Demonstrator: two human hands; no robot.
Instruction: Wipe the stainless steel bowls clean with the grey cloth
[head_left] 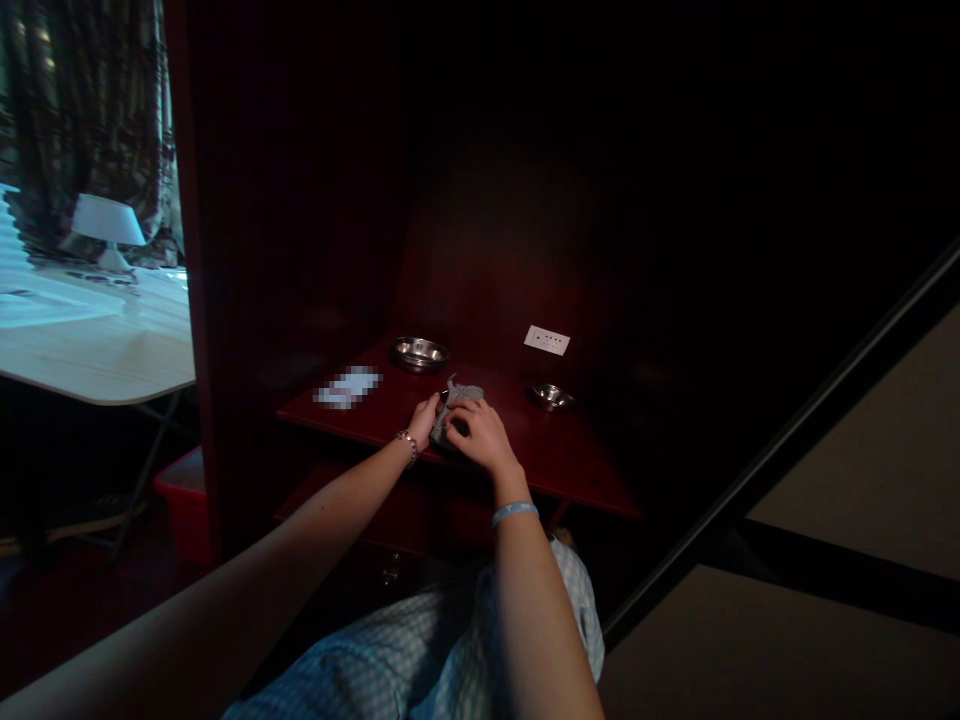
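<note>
My left hand [424, 420], with a beaded bracelet at its wrist, is closed on the left side of a bunched grey cloth [468, 391]. A small dark edge shows by its fingertips; I cannot tell what it belongs to. Bent over the cloth from the right, my right hand [484, 432] has its fingers curled on it, and a pale blue band circles that wrist. Both hands are above the front part of a dark red shelf [577, 460]. Behind them sits a shiny steel bowl [418, 354], and a second steel bowl [551, 397] stands to the right.
A blurred white and red item [347, 387] lies on the shelf's left. A white socket plate [547, 340] is on the back wall. Leftward, beyond a dark panel, are a pale table [142, 350], a white lamp [109, 220] and a red bin [185, 505].
</note>
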